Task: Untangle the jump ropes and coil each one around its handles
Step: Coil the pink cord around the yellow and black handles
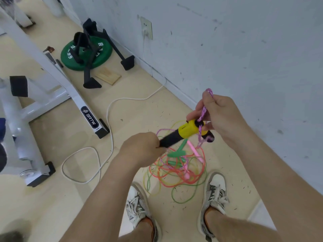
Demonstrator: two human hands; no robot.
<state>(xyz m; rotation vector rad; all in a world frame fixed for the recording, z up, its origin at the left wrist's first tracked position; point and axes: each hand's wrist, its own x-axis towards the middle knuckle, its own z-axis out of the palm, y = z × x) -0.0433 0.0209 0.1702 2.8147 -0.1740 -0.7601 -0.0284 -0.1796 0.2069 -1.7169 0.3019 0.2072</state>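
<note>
My left hand point(141, 147) grips the black end of a yellow-and-black jump-rope handle point(183, 132) held above the floor. My right hand point(218, 116) pinches the pink-purple braided rope point(203, 110) where it loops around the handle's yellow end. A second dark handle tip point(210, 137) shows just below my right hand. On the floor between my shoes lies a tangle point(178, 168) of orange-pink, yellow and green thin ropes with green handles point(178, 151) and pink handles point(194, 151) in it.
A white cable point(108, 123) snakes over the floor to a wall socket point(146, 27). A white gym machine frame point(57, 72) stands at the left. A green weight plate point(85, 53) with black strap handles and a wooden block point(108, 75) lie by the wall.
</note>
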